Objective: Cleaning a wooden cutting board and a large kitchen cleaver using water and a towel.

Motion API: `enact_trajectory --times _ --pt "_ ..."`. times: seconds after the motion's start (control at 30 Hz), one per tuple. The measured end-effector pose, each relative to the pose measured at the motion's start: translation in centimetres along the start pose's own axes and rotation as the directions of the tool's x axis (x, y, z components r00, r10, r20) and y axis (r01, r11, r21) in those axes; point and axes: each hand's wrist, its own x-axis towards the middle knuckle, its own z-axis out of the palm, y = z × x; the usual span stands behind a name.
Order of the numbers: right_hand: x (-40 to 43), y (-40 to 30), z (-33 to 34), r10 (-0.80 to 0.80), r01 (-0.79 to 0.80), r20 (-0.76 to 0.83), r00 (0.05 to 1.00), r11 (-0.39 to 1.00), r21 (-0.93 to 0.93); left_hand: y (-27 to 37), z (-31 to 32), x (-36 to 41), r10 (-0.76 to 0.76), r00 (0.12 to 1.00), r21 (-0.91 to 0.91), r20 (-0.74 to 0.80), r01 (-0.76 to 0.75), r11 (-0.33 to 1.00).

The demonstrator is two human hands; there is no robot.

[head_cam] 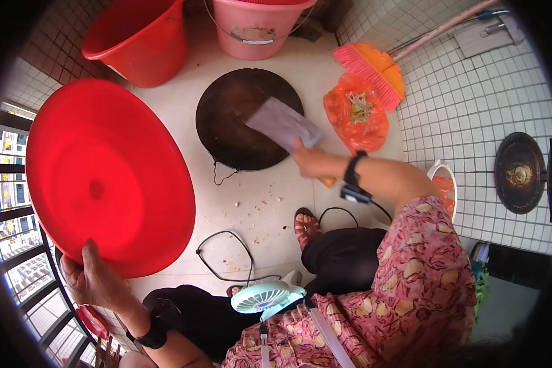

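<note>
My left hand (89,278) grips the rim of a large red plastic basin (119,184), thumb on the near face, and the basin stands tilted on edge at the left. In my right hand (315,161) is a broad-bladed cleaver (276,119), blurred by motion. A bit of its orange-brown handle shows below the fist. The blade overlaps the right part of a round, dark chopping board (230,110) lying on the tiled floor; whether it touches the board I cannot tell. A wire loop (223,177) sticks out from the board's near edge.
A red bucket (151,55) and a pink bucket (257,34) stand behind the board. To the right are an orange plastic bag (349,115) with scraps and a broom (372,69). Scraps (255,216) and a black cable (218,232) lie on the floor. A small fan (264,296) hangs at my chest.
</note>
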Motion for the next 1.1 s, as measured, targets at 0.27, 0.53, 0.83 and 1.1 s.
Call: enact_trajectory --times 0.27,0.53,0.83,1.1 --pt "-4.8 -1.2 2.2 0.238 -0.241 0.145 0.96 0.971 -0.002 -0.1 0.2 0.2 -0.042 0.999 0.077 -0.004 0.042 0.996" --pt "10.1 3.7 -3.6 0.148 -0.15 -0.175 0.973 0.989 0.005 0.0 1.3 0.1 -0.011 1.0 0.034 -0.015 0.012 0.999" --pt "11.2 1.1 -2.0 0.216 -0.186 -0.171 0.961 0.967 0.174 2.9 -0.8 5.0 -0.094 0.996 0.053 -0.013 0.094 0.994" --pt "9.9 -0.8 -7.6 0.362 -0.358 -0.009 0.932 0.924 0.134 5.6 -2.5 10.8 -0.182 0.983 0.033 -0.019 0.183 0.983"
